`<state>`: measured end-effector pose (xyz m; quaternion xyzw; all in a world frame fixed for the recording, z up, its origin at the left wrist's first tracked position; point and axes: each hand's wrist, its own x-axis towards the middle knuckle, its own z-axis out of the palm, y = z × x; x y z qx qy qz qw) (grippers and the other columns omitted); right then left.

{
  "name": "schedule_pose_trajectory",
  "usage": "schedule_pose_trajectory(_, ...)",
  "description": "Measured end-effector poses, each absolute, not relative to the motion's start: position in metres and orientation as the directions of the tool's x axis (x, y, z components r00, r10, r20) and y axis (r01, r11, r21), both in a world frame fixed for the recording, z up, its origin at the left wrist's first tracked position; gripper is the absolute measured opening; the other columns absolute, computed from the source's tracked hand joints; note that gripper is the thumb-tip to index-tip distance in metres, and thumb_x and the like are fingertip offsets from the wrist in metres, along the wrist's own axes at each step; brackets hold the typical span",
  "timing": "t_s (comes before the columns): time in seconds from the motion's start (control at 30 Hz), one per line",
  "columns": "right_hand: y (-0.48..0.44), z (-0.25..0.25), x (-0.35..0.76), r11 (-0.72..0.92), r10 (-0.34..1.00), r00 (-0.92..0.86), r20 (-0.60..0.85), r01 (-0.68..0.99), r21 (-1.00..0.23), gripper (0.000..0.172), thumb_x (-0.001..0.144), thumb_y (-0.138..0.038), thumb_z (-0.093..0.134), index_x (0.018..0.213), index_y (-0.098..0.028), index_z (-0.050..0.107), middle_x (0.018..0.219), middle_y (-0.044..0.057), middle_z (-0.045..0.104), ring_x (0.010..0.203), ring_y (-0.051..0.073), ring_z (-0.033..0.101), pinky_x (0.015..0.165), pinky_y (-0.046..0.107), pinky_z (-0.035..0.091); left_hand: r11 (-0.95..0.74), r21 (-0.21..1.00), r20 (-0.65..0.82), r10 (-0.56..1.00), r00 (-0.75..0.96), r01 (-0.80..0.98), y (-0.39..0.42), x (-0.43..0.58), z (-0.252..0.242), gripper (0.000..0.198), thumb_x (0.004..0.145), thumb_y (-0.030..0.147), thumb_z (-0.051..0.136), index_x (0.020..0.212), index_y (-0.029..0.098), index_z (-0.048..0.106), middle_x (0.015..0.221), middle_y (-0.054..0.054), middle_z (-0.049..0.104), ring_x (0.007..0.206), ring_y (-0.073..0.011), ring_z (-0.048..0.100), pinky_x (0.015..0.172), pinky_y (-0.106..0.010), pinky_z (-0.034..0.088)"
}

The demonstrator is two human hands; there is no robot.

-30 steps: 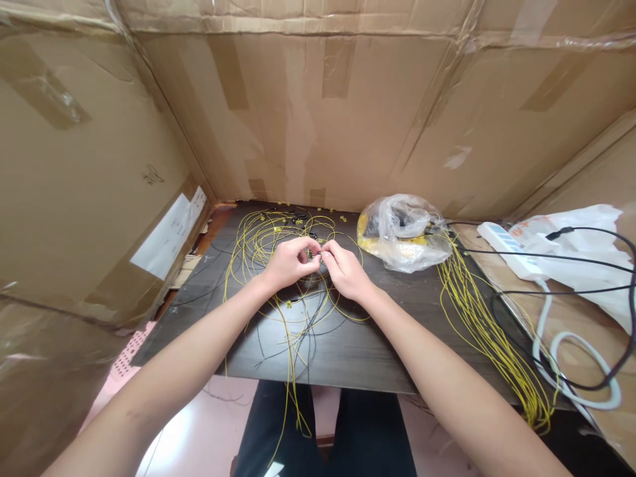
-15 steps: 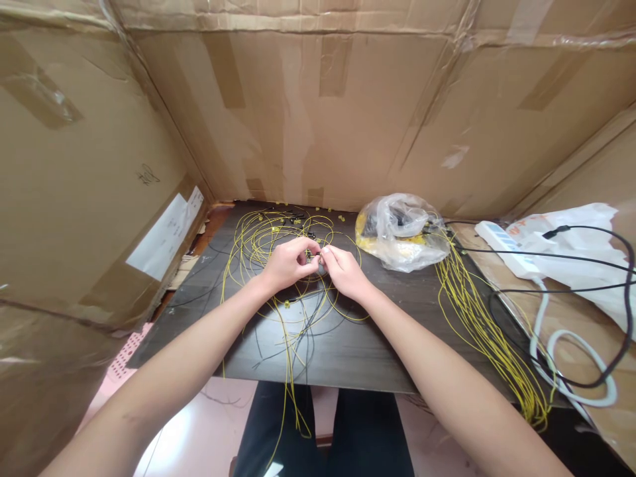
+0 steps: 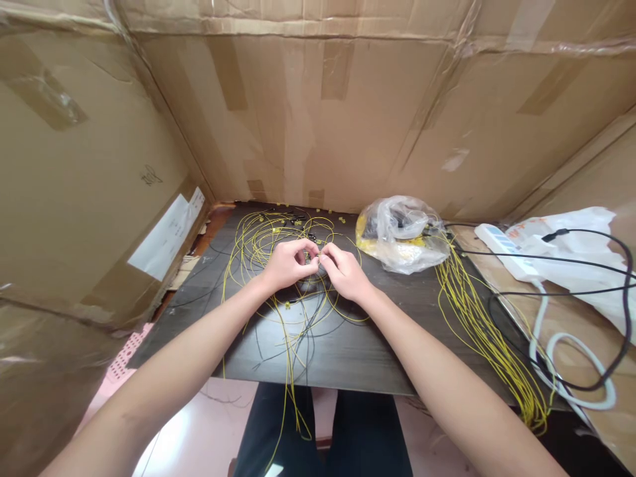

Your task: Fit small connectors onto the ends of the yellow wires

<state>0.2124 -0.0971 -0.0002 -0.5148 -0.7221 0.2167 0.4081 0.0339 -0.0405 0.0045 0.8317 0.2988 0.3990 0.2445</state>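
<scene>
Fingertips drawn in close over one small piece, with little else changed.
The right hand [image 3: 348, 273] has edged in against the left hand [image 3: 291, 265] over the last half second; each thumb and forefinger looks pinched together on a small piece [image 3: 319, 256], mostly hidden and too tiny to make out. Neither hand has left its place, so the same fine work seems to be still going on. Loops of yellow wire [image 3: 258, 242] lie around and under the fingers, and grey wires [image 3: 307, 324] trail from below them toward the body. Black pieces [image 3: 298, 218] and yellow bits [image 3: 342, 219] lie beyond the fingertips; a plastic bag [image 3: 402, 255] sits to their right, on the table [image 3: 368, 361].
</scene>
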Motion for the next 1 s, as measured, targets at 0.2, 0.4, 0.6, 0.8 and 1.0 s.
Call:
schedule_pose_trajectory(0.2,-0.0968,0.0007,0.21,0.339,0.939,-0.137,0.314,0.511,-0.79,0.029,0.099,-0.039,0.038,0.08,-0.022,0.05,0.072,-0.001,0.054,0.068,0.016,0.05,0.067,0.028,0.034,-0.763,0.577,0.581,0.633,0.511,0.29,-0.0426,0.0353,0.0029,0.008,0.078,0.019,0.066,0.086,0.017,0.066,0.068,0.004,0.065,0.051,-0.0072,0.053,0.057,-0.02,0.045)
schedule_pose_trajectory(0.4,-0.0948,-0.0022,0.2114,0.312,0.95,-0.127,0.286,0.436,-0.844,0.036,0.101,-0.044,0.036,0.074,-0.022,0.046,0.063,-0.003,0.047,0.062,0.015,0.044,0.061,0.028,0.032,-0.79,0.546,0.613,0.603,0.511,0.278,-0.0426,0.0354,0.0034,0.009,0.082,0.019,0.066,0.09,0.017,0.069,0.072,0.003,0.067,0.051,-0.0063,0.053,0.058,-0.019,0.046)
schedule_pose_trajectory(0.6,-0.0952,-0.0012,0.2133,0.341,0.939,-0.136,0.316,0.487,-0.804,0.035,0.102,-0.044,0.036,0.075,-0.023,0.044,0.064,-0.002,0.049,0.063,0.016,0.047,0.062,0.028,0.033,-0.78,0.561,0.6,0.615,0.513,0.279,-0.0418,0.0337,0.0054,0.012,0.084,0.021,0.067,0.092,0.017,0.074,0.073,0.002,0.07,0.052,-0.0069,0.054,0.057,-0.019,0.046)
schedule_pose_trajectory(0.8,-0.0963,0.0007,0.2124,0.371,0.923,-0.128,0.363,0.548,-0.749,0.026,0.1,-0.042,0.037,0.085,-0.023,0.046,0.075,0.0,0.056,0.069,0.017,0.051,0.069,0.029,0.037,-0.746,0.593,0.572,0.656,0.493,0.303,-0.0436,0.0348,0.0068,0.011,0.083,0.022,0.068,0.09,0.018,0.076,0.062,0.003,0.066,0.05,-0.0077,0.053,0.054,-0.019,0.044)
schedule_pose_trajectory(1.0,-0.0967,0.0009,0.212,0.359,0.93,-0.131,0.345,0.535,-0.765,0.024,0.099,-0.041,0.04,0.086,-0.023,0.048,0.075,-0.001,0.056,0.069,0.017,0.051,0.069,0.029,0.037,-0.745,0.59,0.567,0.657,0.496,0.311,-0.0446,0.0352,0.0069,0.009,0.082,0.021,0.068,0.089,0.017,0.073,0.067,0.003,0.067,0.052,-0.0077,0.054,0.056,-0.02,0.045)
